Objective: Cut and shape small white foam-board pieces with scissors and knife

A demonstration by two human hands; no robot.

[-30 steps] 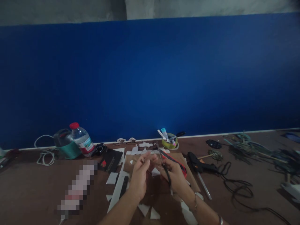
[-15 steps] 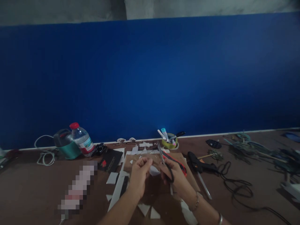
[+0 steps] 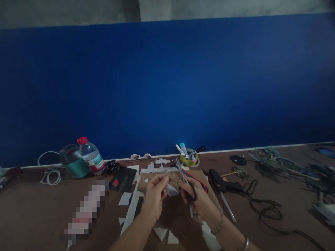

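Note:
My right hand [image 3: 195,195] is closed round the black handles of a pair of scissors [image 3: 180,166], whose blades point up and away from me. To its left, my left hand [image 3: 156,193] is closed in a pinch; whatever lies between the fingertips is too small to make out. Both hands hover over a brown cardboard sheet [image 3: 200,174]. Between them a white paper piece [image 3: 172,190] shows. A red-and-black utility knife [image 3: 202,183] lies just behind my right hand.
White paper scraps [image 3: 160,233] lie around the cardboard. At right are a black glue gun [image 3: 225,183] and its cord. A yellow tape roll [image 3: 188,159] holds pens at the back. A red-capped bottle [image 3: 91,157] and a teal container [image 3: 77,167] stand at left.
The scissors and the fingers of my right hand have shifted slightly, with the handles a little further right. My left hand stays nearly in place, still pinched.

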